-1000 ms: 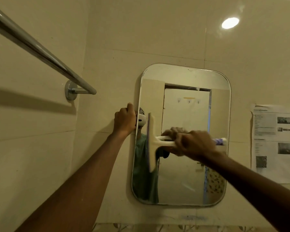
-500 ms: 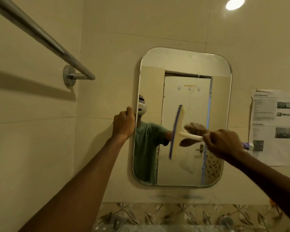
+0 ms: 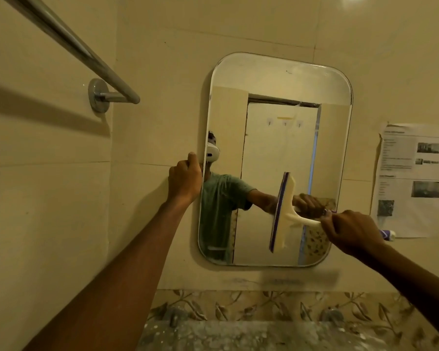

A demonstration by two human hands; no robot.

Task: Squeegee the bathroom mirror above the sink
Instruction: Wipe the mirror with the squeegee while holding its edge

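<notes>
Squeegee (image 3: 282, 214) on mirror (image 3: 271, 79) — right hand (image 3: 352, 230) gripping, left hand (image 3: 185, 179) bracing edge

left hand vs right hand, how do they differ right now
The left hand grips the left edge of the mirror, empty of tools; the right hand holds the squeegee by its handle. The left hand sits higher, beside the glass; the right hand is lower, before the mirror's right side. Both are closed and bare.
</notes>
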